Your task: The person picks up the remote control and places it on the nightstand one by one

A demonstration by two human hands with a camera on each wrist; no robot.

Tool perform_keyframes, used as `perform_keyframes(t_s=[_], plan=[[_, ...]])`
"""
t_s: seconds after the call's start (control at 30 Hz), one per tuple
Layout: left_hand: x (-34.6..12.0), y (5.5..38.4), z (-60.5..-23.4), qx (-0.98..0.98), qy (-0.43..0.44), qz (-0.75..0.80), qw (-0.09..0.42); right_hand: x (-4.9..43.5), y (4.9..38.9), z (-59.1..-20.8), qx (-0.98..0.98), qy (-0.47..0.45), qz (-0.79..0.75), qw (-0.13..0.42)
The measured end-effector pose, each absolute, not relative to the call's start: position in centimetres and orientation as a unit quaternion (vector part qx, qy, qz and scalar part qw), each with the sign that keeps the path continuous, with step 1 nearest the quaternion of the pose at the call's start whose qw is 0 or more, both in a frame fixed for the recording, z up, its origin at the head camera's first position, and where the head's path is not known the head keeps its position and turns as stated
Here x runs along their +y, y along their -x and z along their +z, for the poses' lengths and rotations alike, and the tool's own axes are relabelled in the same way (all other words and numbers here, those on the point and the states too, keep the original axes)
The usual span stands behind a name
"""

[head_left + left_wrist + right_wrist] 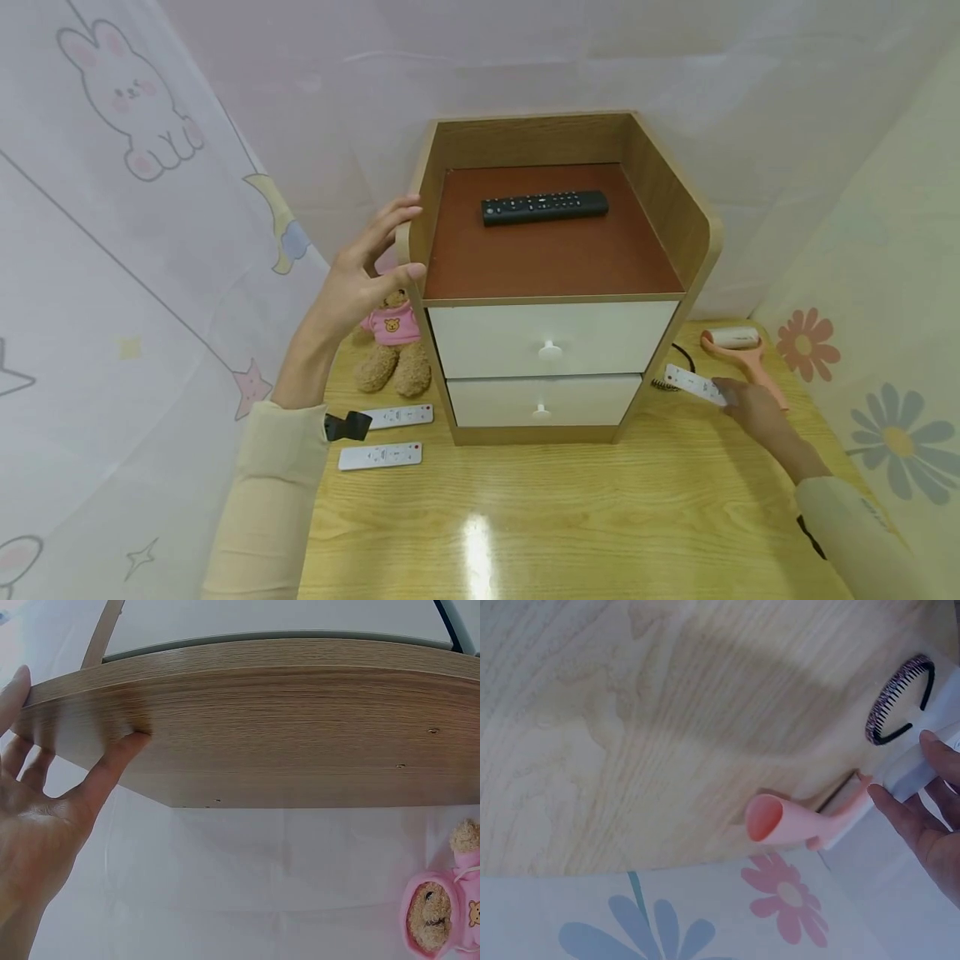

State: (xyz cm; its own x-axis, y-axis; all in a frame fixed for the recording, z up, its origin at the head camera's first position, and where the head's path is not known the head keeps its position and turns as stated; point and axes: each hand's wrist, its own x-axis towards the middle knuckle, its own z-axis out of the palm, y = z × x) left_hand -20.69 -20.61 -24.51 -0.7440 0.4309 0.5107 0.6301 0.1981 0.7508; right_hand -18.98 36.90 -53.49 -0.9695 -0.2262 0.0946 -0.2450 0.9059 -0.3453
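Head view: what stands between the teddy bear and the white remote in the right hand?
In the head view, the two-drawer cabinet stands between the teddy bear and the held white remote, with the hairband showing at that remote's tip.

Bare hands (351, 287) emerge from pale cream sleeves (262, 517), with a black strap (348, 427) at the cuff, lower left, and another black strap (810, 537) edging the sleeve, lower right.

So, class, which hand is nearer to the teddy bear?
Left. The left hand is at the upper left edge of the cabinet, above the teddy bear; the right hand is on the cabinet's opposite side.
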Motion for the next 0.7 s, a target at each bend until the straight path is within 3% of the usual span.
perform_keyframes(t_s=[0.17,0.33,0.6,0.7], plan=[[-20.6,20.7,-24.6,-0.769,0.344,-0.531,0.091,37.3,19.3,-52.1,-0.972,-0.134,0.184,0.066],[-20.6,20.7,-24.5,-0.768,0.344,-0.533,0.091,37.7,19.6,-49.9,-0.969,-0.123,0.202,0.066],[-20.5,20.7,-24.4,-0.773,0.344,-0.524,0.099,37.6,20.0,-45.8,-0.963,-0.140,0.176,0.151],[-20.5,20.7,-24.4,-0.773,0.343,-0.525,0.098,37.3,20.1,-44.3,-0.958,-0.147,0.188,0.158]])
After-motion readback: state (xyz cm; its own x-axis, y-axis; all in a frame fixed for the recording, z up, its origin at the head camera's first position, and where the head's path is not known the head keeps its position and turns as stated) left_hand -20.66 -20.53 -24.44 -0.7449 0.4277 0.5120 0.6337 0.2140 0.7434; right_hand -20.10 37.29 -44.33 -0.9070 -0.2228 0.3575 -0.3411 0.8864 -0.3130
